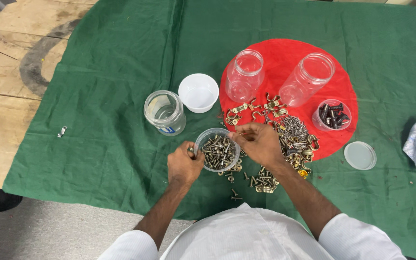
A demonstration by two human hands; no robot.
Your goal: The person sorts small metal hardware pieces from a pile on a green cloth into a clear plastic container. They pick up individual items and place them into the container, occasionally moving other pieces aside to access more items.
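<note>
Green cloth (pixel 111 120) with a red disc (pixel 343 91) is spread over a wooden table (pixel 6 96). From the head view, a small clear tub of brass screws (pixel 217 151) is steadied at its near rim by the left hand (pixel 184 163). The right hand (pixel 258 142) is pinched narrowly over the tub's far rim, apparently on a small piece, though this cannot be made out. A better result would be had if the tub were kept flat beside the loose hardware pile (pixel 292 139).

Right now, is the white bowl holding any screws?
No, the white bowl shows only a bare inside; the screws lie in the clear tub by both hands.
</note>
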